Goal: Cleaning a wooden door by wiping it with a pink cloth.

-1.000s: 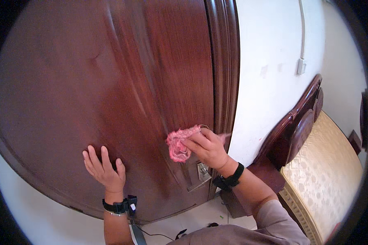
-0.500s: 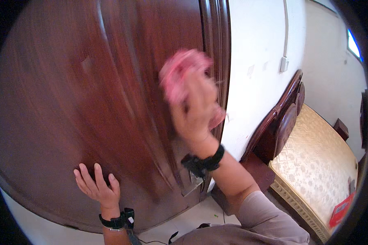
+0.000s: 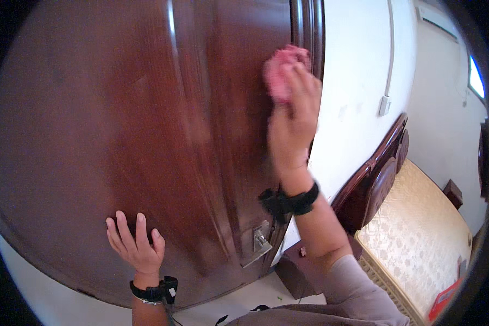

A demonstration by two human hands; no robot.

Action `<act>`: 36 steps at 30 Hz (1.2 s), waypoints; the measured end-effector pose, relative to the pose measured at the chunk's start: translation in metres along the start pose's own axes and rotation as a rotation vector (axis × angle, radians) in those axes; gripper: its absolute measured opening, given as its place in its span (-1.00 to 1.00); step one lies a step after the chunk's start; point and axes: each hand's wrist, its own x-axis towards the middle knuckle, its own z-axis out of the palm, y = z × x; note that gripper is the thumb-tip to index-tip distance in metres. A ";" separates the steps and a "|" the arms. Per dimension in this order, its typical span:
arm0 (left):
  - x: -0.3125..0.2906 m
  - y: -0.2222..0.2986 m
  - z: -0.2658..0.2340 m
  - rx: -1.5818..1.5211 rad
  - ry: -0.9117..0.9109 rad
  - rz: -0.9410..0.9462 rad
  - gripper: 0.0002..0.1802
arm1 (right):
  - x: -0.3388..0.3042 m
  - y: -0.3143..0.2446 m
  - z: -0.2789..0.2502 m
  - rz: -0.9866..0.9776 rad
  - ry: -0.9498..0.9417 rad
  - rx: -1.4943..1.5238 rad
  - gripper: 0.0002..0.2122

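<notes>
A dark reddish-brown wooden door (image 3: 146,119) fills the left and middle of the view. My right hand (image 3: 298,117) presses a crumpled pink cloth (image 3: 282,73) to the door's upper right part, close to its frame (image 3: 309,32). That hand is slightly blurred, with its fingers over the cloth. Lower left, my left hand (image 3: 136,242) lies against the door with its fingers spread and nothing in it. A metal door handle plate (image 3: 259,243) sits below my right wrist. Each wrist wears a black strap.
Right of the frame is a white wall (image 3: 348,81) with a switch box (image 3: 384,105). Beyond stand a dark wooden headboard (image 3: 369,174) and a bare cream mattress (image 3: 413,228) with a red item (image 3: 444,299) on it. A dark bedside cabinet (image 3: 304,271) stands beside the bed.
My right hand and the pink cloth have moved up and to the right over the door. The view has shifted slightly, while my left hand stays flat on the door.
</notes>
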 end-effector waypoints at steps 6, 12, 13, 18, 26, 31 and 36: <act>-0.001 -0.007 0.003 -0.011 -0.010 0.001 -0.51 | -0.045 -0.087 0.019 -0.346 -0.366 0.562 -0.63; -0.009 -0.010 0.004 -0.001 0.016 -0.014 -0.55 | 0.005 -0.011 0.018 -0.274 -0.103 0.133 -0.78; -0.007 -0.007 0.004 -0.014 0.024 -0.030 -0.55 | 0.010 0.002 0.012 -0.019 -0.045 0.207 -0.79; -0.008 -0.004 0.002 -0.013 0.007 -0.014 -0.54 | 0.019 -0.024 0.026 -0.001 0.104 0.045 -0.72; -0.008 -0.012 0.003 -0.054 -0.026 -0.016 -0.52 | -0.006 -0.128 0.050 -0.543 -0.347 0.600 -0.68; -0.017 -0.011 0.006 -0.104 -0.098 0.066 -0.54 | 0.048 -0.034 0.044 -0.450 -0.137 0.222 -0.70; -0.020 -0.014 0.003 -0.084 -0.015 0.079 -0.58 | 0.071 0.029 0.024 0.065 -0.011 0.008 -0.66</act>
